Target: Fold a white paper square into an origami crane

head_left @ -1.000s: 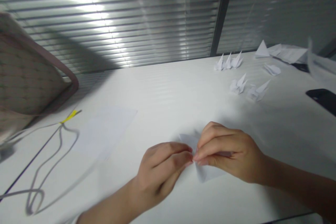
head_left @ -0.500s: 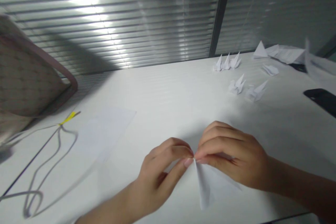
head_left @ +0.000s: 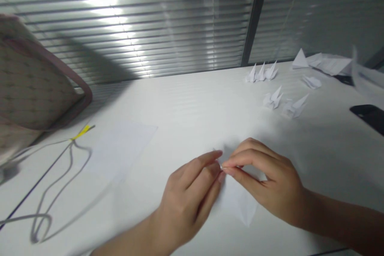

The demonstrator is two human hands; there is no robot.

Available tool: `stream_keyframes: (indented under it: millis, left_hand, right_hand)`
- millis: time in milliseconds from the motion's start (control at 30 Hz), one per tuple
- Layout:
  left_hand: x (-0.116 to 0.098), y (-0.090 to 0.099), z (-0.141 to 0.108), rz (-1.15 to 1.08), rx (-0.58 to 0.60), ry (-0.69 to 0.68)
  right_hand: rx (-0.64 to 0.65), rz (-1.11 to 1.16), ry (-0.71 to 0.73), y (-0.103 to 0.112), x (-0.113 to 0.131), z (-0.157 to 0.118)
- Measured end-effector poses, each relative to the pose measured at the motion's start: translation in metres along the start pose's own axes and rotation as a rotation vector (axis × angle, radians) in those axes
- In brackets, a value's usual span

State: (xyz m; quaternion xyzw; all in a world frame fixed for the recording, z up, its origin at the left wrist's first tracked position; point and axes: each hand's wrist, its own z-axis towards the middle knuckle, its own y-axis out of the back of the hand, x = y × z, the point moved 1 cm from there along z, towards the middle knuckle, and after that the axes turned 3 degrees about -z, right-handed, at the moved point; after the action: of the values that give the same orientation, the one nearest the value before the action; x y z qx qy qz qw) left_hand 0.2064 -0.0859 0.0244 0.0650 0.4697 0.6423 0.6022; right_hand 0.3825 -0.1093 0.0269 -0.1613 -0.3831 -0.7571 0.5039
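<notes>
A folded piece of white paper (head_left: 240, 202) is between my two hands, just above or on the white table. My left hand (head_left: 192, 196) grips its left side, fingers bent and thumb pressed in. From the right, my right hand (head_left: 267, 176) pinches a small fold of the same paper between thumb and forefinger. The fingertips of both hands nearly meet there. A pointed corner of the paper shows below the fingers, and part of the sheet is hidden behind my left hand.
Several folded paper cranes (head_left: 272, 99) stand at the back right, near more folded paper (head_left: 330, 64) and a black phone (head_left: 370, 116). A flat white sheet (head_left: 123, 148) lies on the left beside a grey cable (head_left: 70, 164) with a yellow tie. A patterned bag (head_left: 33, 84) is far left, blinds (head_left: 168, 20) behind.
The paper has turned between my hands, its lower point now more to the right. My left fingers have shifted over the paper, and my right hand now pinches with thumb and forefinger.
</notes>
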Motion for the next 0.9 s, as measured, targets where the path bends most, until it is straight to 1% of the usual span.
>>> stream_keyframes:
  millis: [133, 267, 367, 433, 567, 667, 767, 833, 900]
  left_hand:
    - [0.0001, 0.0016, 0.001, -0.032, -0.009, 0.02]
    - [-0.0025, 0.0035, 0.0038, -0.083, -0.047, 0.07]
    - [-0.0049, 0.0037, 0.0044, -0.055, -0.064, 0.092]
    - [-0.0055, 0.0038, 0.0041, 0.016, -0.069, 0.052]
    - [-0.0034, 0.0034, 0.004, 0.188, -0.093, -0.076]
    - [-0.0028, 0.0007, 0.0039, 0.242, -0.118, -0.114]
    - [-0.0053, -0.0028, 0.0029, 0.244, -0.196, -0.12]
    - [-0.0065, -0.0038, 0.0029, 0.247, -0.257, -0.081]
    - [-0.0055, -0.0028, 0.0046, 0.262, -0.302, -0.006]
  right_hand:
    - [0.006, -0.036, 0.005, 0.0006, 0.0016, 0.0005]
    - [0.004, -0.052, 0.002, 0.0017, 0.0048, -0.0003]
    - [-0.012, -0.065, 0.033, 0.0025, 0.0065, -0.0016]
    - [-0.003, -0.106, 0.076, 0.0029, 0.0072, -0.0026]
    - [0.05, -0.26, 0.192, 0.0033, 0.0072, -0.0038]
    - [0.065, -0.373, 0.267, 0.0039, 0.0067, -0.0031]
    - [0.074, -0.442, 0.349, 0.0042, 0.0068, -0.0016]
    - [0.059, -0.392, 0.326, 0.0041, 0.0062, -0.0006]
    - [0.03, -0.282, 0.188, 0.0037, 0.0038, 0.0]
